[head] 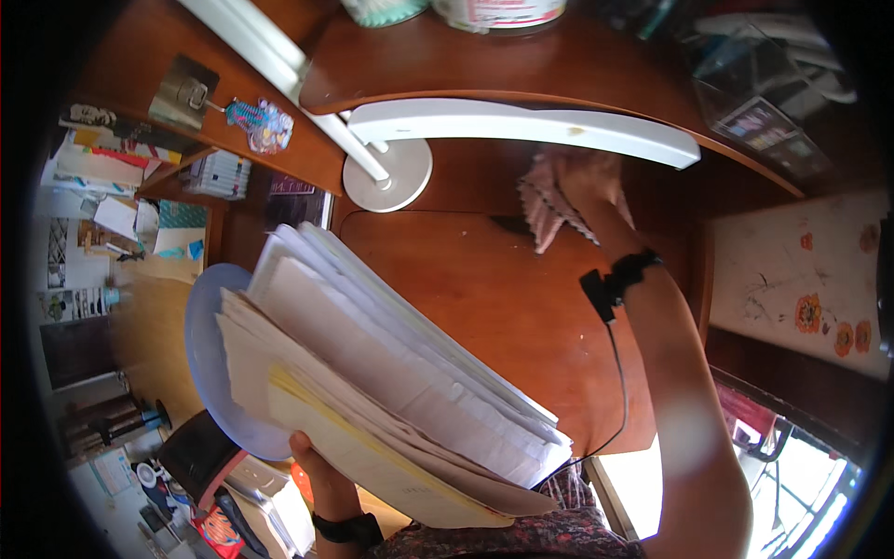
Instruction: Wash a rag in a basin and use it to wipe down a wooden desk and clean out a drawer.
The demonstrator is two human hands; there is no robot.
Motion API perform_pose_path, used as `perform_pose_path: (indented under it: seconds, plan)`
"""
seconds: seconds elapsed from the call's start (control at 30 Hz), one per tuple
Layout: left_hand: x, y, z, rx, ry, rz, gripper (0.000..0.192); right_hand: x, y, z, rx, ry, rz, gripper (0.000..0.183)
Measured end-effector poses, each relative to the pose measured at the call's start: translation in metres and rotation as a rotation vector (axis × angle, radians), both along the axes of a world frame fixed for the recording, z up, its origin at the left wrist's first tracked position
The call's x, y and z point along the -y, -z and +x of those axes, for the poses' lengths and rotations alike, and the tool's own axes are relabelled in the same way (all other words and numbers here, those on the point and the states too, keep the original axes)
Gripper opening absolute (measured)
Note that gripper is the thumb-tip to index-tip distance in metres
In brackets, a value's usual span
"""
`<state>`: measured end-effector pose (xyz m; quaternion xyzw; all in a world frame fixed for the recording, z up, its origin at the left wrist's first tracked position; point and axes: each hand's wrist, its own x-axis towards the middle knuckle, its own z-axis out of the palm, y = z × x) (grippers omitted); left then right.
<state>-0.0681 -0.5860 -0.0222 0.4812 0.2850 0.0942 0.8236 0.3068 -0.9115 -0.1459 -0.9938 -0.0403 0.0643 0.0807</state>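
A thick stack of papers and folders point(391, 384) is held up against my body, with my left hand point(318, 465) gripping it from the lower left. Only the thumb and wrist of that hand show clearly. A bluish translucent disc-like item point(216, 363) sticks out behind the stack. At the back of the wooden desk point(461, 279), my right hand point(587, 178) is pressed over a pink cloth point(548, 213) with a scalloped dark edge. The cloth hangs out around the fingers, and the hand is slightly blurred. A black wristband with a cable point(618, 363) is on the right wrist.
A white desk lamp's long head point(524, 129) spans just above my right hand; its round base point(387, 175) stands at the desk's back left. An upper shelf point(503, 63) carries containers. A keychain point(258, 122) hangs at left. A flower-patterned panel point(803, 279) borders the right.
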Motion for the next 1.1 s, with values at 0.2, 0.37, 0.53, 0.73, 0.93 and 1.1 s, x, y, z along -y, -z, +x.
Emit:
perform_pose_path:
  seconds: [0.2,0.37,0.53,0.73,0.93,1.1]
  plan:
    - [-0.009,-0.014,0.004,-0.05,-0.214,0.123,0.062,-0.094,0.004,0.005,-0.022,-0.08,-0.078,0.064]
    - [-0.003,-0.022,0.016,0.032,-0.157,0.028,0.057,-0.094,0.003,-0.003,-0.049,-0.369,0.08,0.059]
    - [0.007,-0.025,0.02,0.018,-0.2,0.041,0.066,-0.079,0.015,-0.074,0.185,-0.76,0.218,0.059]
    - [0.018,-0.036,0.016,0.072,-0.089,0.09,0.059,-0.002,0.015,-0.258,0.064,-0.958,0.186,0.051]
    - [0.034,-0.026,0.022,0.146,0.001,-0.044,0.057,0.179,-0.02,-0.47,-0.08,-0.507,0.229,0.029]
    - [0.062,-0.029,0.023,0.094,0.093,0.001,0.061,0.33,-0.001,-0.646,-0.511,0.239,0.105,0.028]
